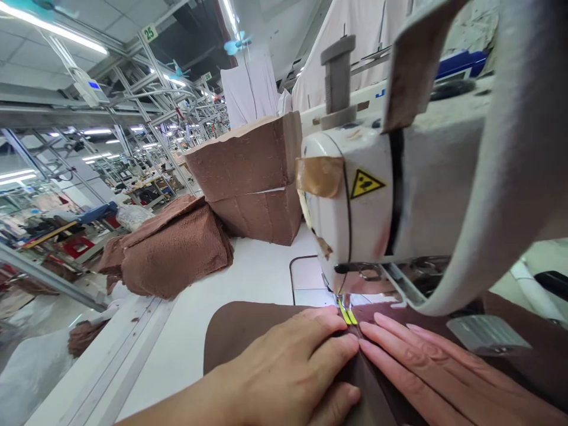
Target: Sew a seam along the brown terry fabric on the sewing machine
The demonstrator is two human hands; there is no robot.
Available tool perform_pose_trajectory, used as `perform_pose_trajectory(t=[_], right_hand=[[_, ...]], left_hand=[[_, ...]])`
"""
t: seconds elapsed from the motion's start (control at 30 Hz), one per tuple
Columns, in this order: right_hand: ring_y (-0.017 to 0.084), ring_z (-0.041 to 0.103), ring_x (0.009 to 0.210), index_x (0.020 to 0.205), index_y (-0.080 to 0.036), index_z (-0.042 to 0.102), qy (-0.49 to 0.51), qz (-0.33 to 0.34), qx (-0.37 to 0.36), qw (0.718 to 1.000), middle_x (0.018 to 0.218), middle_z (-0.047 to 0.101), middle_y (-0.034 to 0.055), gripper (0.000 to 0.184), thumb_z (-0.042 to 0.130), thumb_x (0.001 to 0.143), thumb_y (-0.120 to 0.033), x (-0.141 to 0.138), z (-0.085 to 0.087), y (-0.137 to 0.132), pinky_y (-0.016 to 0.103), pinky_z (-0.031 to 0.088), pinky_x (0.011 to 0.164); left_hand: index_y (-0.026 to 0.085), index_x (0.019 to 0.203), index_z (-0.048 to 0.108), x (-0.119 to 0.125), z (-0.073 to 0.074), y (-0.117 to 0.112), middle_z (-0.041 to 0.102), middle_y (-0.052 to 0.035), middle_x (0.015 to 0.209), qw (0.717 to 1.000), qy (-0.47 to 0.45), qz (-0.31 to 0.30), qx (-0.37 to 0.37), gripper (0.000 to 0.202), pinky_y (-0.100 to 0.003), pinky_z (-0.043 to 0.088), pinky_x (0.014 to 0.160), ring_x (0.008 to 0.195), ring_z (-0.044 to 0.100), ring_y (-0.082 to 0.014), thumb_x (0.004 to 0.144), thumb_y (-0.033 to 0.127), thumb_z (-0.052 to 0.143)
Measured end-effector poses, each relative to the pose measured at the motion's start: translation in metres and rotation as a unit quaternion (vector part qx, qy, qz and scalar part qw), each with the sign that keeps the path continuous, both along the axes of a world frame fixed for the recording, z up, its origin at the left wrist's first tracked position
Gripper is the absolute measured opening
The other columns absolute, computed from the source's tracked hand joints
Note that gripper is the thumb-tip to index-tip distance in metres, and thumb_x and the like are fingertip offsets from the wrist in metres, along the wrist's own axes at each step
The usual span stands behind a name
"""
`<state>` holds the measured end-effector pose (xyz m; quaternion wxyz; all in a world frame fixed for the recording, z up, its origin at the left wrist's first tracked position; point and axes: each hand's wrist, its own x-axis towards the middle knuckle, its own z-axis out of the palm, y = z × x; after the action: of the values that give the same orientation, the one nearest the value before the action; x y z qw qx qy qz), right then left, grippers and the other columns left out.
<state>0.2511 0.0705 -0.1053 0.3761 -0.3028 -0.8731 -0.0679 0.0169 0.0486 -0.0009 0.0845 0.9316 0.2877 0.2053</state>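
Observation:
Dark brown fabric (235, 331) lies on the white table and runs under the yellow-green presser foot (348, 312) of a sewing machine (323, 219). My left hand (293, 367) presses on the fabric just left of the foot, its fingers stretched out and slightly bent. To the right of the foot, my right hand (435, 361) lies flat on the same cloth with fingers extended. Between the fingertips, a fold or seam line leads up to the foot. Both hands rest on top of the cloth without gripping it.
A brown fabric-covered box-like stack (252, 165) stands behind the machine. Left of it lies a pile of fluffy brown cloth (177, 248). A clear plastic guard (488, 332) sits by my right hand. The white table (186, 331) ends at the left, beside a plastic bag (35, 373).

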Motion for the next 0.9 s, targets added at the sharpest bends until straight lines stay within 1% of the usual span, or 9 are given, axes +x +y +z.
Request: perform_pose_trajectory(t=[0.27,0.37,0.43,0.47,0.53,0.6,0.67,0.77,0.9], right_hand=[[0.032,0.056,0.135,0.147,-0.029,0.059,-0.001,0.018,-0.016,1.0,0.14,0.065,0.0032,0.05,0.051,0.098,-0.037,0.012,0.012,0.003,0.045,0.053,0.11],[0.031,0.052,0.14,0.147,-0.031,0.058,-0.063,0.034,-0.009,0.997,0.147,0.06,0.0004,0.054,0.052,0.094,-0.027,0.023,0.014,0.001,0.043,0.053,0.11],[0.028,0.047,0.144,0.149,-0.032,0.056,-0.136,0.049,0.015,0.989,0.156,0.05,-0.0021,0.061,0.051,0.089,-0.019,0.029,0.016,-0.004,0.04,0.054,0.11],[0.027,0.046,0.146,0.151,-0.03,0.053,-0.162,0.055,0.037,0.985,0.16,0.045,-0.0015,0.065,0.05,0.087,-0.017,0.031,0.017,-0.008,0.038,0.054,0.109],[0.028,0.046,0.145,0.156,-0.021,0.047,-0.187,0.06,0.078,0.978,0.164,0.039,0.0055,0.071,0.049,0.084,-0.017,0.032,0.019,-0.02,0.039,0.056,0.105],[0.031,0.052,0.14,0.16,-0.009,0.037,-0.188,0.059,0.104,0.975,0.164,0.035,0.0156,0.078,0.049,0.084,-0.022,0.03,0.021,-0.032,0.041,0.059,0.098],[0.032,0.061,0.129,0.162,-0.003,0.026,-0.178,0.054,0.115,0.976,0.167,0.025,0.021,0.083,0.049,0.086,-0.027,0.028,0.021,-0.044,0.043,0.063,0.09],[0.03,0.064,0.123,0.163,-0.003,0.019,-0.149,0.045,0.114,0.981,0.17,0.013,0.018,0.081,0.047,0.092,-0.028,0.026,0.018,-0.061,0.043,0.065,0.085],[0.025,0.053,0.136,0.163,-0.01,0.028,-0.077,0.058,0.09,0.991,0.168,0.028,0.0111,0.073,0.046,0.091,-0.013,0.031,0.007,-0.077,0.038,0.056,0.102]], left_hand=[[0.005,0.121,0.061,-0.005,0.007,0.016,0.07,-0.0225,0.125,0.999,0.03,-0.023,0.027,0.026,-0.039,0.052,0.111,0.123,0.065,-0.0291,0.105,0.019,0.046],[0.007,0.118,0.063,-0.005,0.009,0.018,0.072,-0.02,0.12,0.997,0.037,-0.038,0.047,0.024,-0.04,0.052,0.109,0.119,0.066,-0.0284,0.105,0.017,0.045],[0.01,0.116,0.064,-0.003,0.01,0.016,0.074,-0.0178,0.115,0.997,0.049,-0.034,0.051,0.025,-0.04,0.054,0.105,0.112,0.068,-0.0271,0.106,0.018,0.042],[0.011,0.116,0.065,-0.001,0.01,0.013,0.074,-0.017,0.113,0.997,0.053,-0.032,0.05,0.026,-0.039,0.055,0.103,0.11,0.068,-0.0263,0.107,0.018,0.041],[0.01,0.118,0.065,0.003,0.009,0.005,0.074,-0.017,0.112,0.997,0.055,-0.028,0.048,0.028,-0.038,0.055,0.103,0.108,0.068,-0.0249,0.107,0.017,0.04],[0.006,0.12,0.065,0.006,0.007,-0.005,0.073,-0.0182,0.114,0.997,0.045,-0.029,0.061,0.028,-0.037,0.055,0.105,0.11,0.068,-0.0244,0.107,0.015,0.041],[0.002,0.12,0.065,0.009,0.004,-0.015,0.073,-0.0194,0.114,0.995,0.032,-0.028,0.085,0.029,-0.036,0.056,0.106,0.111,0.069,-0.025,0.106,0.014,0.043],[0.001,0.121,0.065,0.012,0.002,-0.031,0.073,-0.0202,0.117,0.994,0.038,-0.019,0.1,0.031,-0.036,0.056,0.108,0.115,0.07,-0.025,0.106,0.014,0.041],[0.001,0.12,0.065,0.015,0.003,-0.051,0.075,-0.0202,0.117,0.993,0.043,-0.019,0.104,0.032,-0.035,0.057,0.108,0.113,0.072,-0.0247,0.107,0.015,0.04]])
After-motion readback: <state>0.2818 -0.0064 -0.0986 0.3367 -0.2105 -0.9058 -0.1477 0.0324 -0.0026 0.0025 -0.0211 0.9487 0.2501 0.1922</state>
